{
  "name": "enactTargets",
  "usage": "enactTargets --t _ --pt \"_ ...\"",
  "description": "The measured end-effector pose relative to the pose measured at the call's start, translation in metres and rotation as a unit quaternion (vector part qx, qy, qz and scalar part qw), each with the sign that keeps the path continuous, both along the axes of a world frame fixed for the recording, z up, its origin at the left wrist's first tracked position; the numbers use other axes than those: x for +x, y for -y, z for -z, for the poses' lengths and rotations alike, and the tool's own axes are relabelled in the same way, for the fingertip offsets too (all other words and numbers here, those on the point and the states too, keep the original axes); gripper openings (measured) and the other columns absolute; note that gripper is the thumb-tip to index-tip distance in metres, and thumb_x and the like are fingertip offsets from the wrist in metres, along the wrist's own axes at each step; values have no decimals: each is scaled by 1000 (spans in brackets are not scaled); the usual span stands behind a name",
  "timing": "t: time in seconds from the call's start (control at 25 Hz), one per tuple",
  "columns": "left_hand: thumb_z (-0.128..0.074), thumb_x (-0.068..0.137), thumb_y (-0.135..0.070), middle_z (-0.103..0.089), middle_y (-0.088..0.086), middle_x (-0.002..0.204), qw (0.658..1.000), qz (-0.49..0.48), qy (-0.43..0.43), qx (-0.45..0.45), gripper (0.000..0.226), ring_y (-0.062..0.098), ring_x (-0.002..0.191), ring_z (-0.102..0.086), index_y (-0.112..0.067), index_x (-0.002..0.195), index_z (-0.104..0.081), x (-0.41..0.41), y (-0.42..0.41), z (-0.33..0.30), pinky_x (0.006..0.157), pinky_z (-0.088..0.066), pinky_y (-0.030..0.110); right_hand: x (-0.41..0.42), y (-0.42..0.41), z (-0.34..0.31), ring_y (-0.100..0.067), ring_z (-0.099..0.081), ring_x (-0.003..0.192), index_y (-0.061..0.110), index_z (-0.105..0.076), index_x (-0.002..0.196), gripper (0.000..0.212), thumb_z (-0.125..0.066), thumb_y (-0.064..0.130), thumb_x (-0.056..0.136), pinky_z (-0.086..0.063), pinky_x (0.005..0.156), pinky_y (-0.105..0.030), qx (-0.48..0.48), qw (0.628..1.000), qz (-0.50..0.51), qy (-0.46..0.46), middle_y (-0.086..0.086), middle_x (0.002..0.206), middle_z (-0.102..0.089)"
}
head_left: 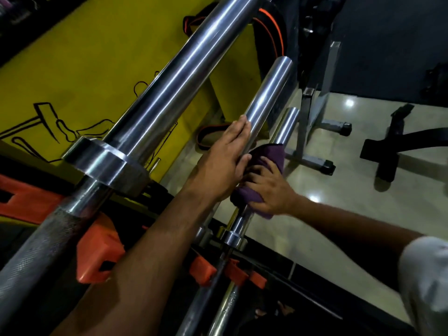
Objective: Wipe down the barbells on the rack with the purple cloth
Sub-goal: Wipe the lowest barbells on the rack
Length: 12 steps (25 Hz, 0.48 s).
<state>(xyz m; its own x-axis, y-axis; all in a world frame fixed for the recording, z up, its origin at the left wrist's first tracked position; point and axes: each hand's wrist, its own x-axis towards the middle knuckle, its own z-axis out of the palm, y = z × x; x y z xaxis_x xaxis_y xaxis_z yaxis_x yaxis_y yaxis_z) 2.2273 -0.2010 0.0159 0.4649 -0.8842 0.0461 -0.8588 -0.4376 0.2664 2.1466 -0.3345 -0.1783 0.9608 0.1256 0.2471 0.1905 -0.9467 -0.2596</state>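
Three chrome barbells lie on the rack. The nearest barbell point(155, 100) runs thick across the upper left. My left hand point(225, 156) lies with straight fingers along the sleeve of the middle barbell point(269, 93). My right hand point(269, 187) grips the purple cloth point(271, 154), which is wrapped round the sleeve of the lowest barbell point(287, 124) near its collar. Part of that sleeve is hidden under the cloth.
Orange rack holders point(97, 248) carry the bars. A yellow wall with black drawings point(72, 81) stands behind. On the tiled floor point(351, 190) to the right are a grey metal stand point(312, 112) and a black bench base point(397, 146). An orange-and-black belt point(271, 27) hangs above.
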Motion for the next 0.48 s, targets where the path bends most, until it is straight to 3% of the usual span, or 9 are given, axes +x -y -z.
enactTargets --t 0.08,0.2,0.28,0.4,0.48 --pt "-46 105 -23 -1 -8 167 1000 -4 4 12 66 8 152 -7 -18 159 -11 -1 0 -1 115 -23 20 14 20 -19 -26 -55 122 24 -70 114 54 -35 60 94 -18 119 -56 7 1000 23 -5 -1 116 -70" --pt "-45 105 -22 -3 -3 168 1000 6 10 8 63 11 153 -6 -15 159 -12 0 0 0 118 -23 23 3 -30 -15 -30 -58 117 17 -73 106 51 -46 55 86 -19 119 -59 49 994 94 13 -5 107 -72" --pt "-43 106 -23 -3 -3 168 1000 7 12 9 61 10 153 -6 -15 159 -12 0 0 0 117 -22 21 -21 -84 6 -30 -56 119 14 -72 108 57 -49 59 83 -16 120 -59 55 996 48 47 -6 108 -69" --pt "-42 107 -24 -1 -6 167 1000 -2 5 12 61 8 152 -5 -17 159 -11 -1 0 2 114 -20 20 -18 -62 8 -27 -58 116 15 -69 114 56 -46 59 87 -23 117 -56 39 996 -48 61 -4 111 -69" --pt "-43 106 -24 -1 -6 167 1000 -2 4 8 61 8 152 -4 -18 159 -12 0 1 3 113 -18 17 -4 -32 -4 -28 -60 112 16 -71 108 49 -47 54 88 -27 116 -56 32 997 0 70 -3 107 -71"
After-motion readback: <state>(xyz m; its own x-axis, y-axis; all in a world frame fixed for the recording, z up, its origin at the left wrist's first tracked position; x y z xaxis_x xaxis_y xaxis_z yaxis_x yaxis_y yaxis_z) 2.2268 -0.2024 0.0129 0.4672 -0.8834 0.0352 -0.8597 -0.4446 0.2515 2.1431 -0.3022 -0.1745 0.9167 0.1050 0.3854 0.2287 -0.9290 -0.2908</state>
